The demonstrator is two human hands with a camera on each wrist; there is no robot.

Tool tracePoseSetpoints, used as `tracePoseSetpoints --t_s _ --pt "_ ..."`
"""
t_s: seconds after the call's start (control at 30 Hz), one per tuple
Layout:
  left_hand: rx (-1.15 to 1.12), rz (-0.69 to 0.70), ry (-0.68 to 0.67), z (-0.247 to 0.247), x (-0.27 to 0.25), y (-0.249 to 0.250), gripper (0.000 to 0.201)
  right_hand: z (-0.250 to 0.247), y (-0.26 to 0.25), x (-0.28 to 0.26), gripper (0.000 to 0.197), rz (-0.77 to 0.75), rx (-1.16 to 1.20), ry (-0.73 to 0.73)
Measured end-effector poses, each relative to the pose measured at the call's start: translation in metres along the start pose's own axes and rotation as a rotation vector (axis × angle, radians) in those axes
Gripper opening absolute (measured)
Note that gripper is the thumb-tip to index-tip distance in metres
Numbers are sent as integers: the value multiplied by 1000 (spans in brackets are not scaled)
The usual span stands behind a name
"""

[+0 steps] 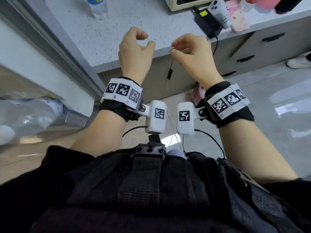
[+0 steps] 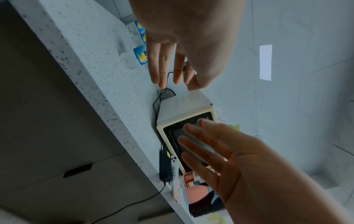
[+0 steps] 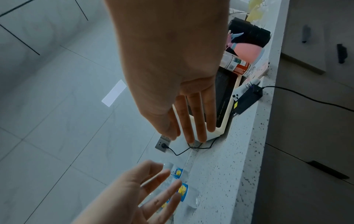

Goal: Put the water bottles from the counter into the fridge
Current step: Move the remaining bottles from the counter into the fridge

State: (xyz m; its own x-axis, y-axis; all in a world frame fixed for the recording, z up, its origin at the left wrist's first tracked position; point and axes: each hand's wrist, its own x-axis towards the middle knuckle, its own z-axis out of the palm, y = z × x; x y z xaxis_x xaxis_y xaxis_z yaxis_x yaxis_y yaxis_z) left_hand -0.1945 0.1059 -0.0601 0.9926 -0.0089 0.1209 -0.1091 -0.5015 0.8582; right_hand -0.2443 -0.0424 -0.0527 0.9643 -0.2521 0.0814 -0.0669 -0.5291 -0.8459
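Head view: both hands hang empty above the counter [image 1: 104, 36] edge, left hand [image 1: 134, 52] loosely curled, right hand [image 1: 191, 52] loosely curled too; whether it touches the thin dangling wire I cannot tell. One upright water bottle [image 1: 97, 7] stands far back, ahead and left, nearer the left hand.

Left wrist view: its fingers [image 2: 159, 65] point straight, and the blue-labelled bottles [image 2: 140, 55] stand just beyond them by the wall.

Right wrist view: spread, empty; the bottles [image 3: 182, 191] lie past the other hand.
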Motion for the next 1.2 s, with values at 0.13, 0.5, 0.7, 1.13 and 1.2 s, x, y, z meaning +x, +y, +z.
tracePoseSetpoints --t_s 0.13,0.5,0.7,1.13,1.2 --pt "23 -77 58 21 45 1 23 -3 14 51 14 4 9 -68" --pt "-30 -303 329 65 182 3 52 -3 24 235 9 -124 10 -302" --pt "10 -403 514 51 244 -27 68 34 16 302 10 -156 -2 -450" --pt "-7 -436 629 22 345 -80 74 101 5 385 7 -122 -26 -544" --pt "35 -455 625 18 343 -80 71 102 5 387 8 -124 -28 -563"
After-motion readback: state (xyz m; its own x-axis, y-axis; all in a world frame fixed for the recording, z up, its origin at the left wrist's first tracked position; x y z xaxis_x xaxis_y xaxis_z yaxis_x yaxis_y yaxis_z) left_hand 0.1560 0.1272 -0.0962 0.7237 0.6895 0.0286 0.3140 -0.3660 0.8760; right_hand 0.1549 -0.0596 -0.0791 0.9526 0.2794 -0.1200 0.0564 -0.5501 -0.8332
